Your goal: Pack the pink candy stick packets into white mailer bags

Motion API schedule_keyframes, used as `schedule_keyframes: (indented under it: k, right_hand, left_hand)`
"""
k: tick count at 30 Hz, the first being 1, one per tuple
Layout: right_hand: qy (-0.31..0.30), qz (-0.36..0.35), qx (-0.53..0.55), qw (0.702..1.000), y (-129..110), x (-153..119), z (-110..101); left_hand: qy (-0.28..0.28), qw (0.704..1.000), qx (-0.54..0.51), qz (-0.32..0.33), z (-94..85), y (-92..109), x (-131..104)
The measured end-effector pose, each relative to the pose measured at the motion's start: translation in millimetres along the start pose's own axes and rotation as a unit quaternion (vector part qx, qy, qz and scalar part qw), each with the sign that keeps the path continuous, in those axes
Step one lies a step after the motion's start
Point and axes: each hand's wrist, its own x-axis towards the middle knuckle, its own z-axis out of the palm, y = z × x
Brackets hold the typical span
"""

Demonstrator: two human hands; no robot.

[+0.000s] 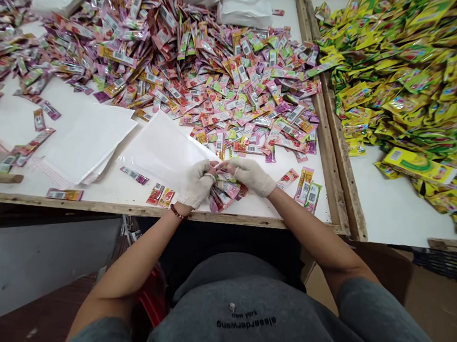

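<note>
My left hand, in a white glove with bare fingertips, is closed at the far left side of a bunch of small stick sachets. From the other side my right hand, gloved the same way, has its fingers closed at the top of that bunch. The fingertips of both hands meet there. Whether a clear bag surrounds the bunch, I cannot tell. Just left of my left hand lies a stack of flat translucent plastic bags. Two loose sachets rest near my left wrist.
A large heap of pink, purple and orange sachets covers the back of the white table. More white bags lie to the left. Wooden rails divide off yellow-green packets on the right. Several single sachets lie near the front right corner.
</note>
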Motion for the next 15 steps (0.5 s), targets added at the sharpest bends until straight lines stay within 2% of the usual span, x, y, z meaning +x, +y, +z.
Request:
schedule_keyframes:
  k: [2,4,6,8,11,13,15]
  right_hand:
    - [0.061,0.0,-0.035,0.998,12.3,-1.2,-17.5]
    - [0.117,0.014,-0.143,0.983,25.6,-5.3,-27.5]
    - [0.119,0.01,-0.25,0.961,33.5,-10.1,-26.5]
    - [0.074,-0.022,-0.29,0.954,32.3,-13.0,-16.8]
    - [0.023,-0.047,-0.192,0.98,15.5,-10.4,-0.2]
    - [0.011,0.014,-0.023,1.0,-0.2,-5.7,3.6]
    - [0.0,0.093,0.136,0.986,-15.7,-1.1,-1.9]
  left_hand:
    - [0.022,0.999,-0.023,-0.035,-4.5,-7.8,1.8]
    - [0.041,0.997,-0.04,-0.045,-7.6,-14.7,1.4]
    - [0.049,0.995,-0.074,-0.043,-8.2,-17.7,-0.5]
    - [0.062,0.989,-0.125,-0.053,-7.4,-14.5,-2.6]
    - [0.112,0.963,-0.223,-0.103,-6.2,1.6,-3.5]
    - [0.155,0.933,-0.291,-0.142,-6.0,16.3,-1.1]
    - [0.182,0.906,-0.345,-0.165,-6.1,31.1,4.3]
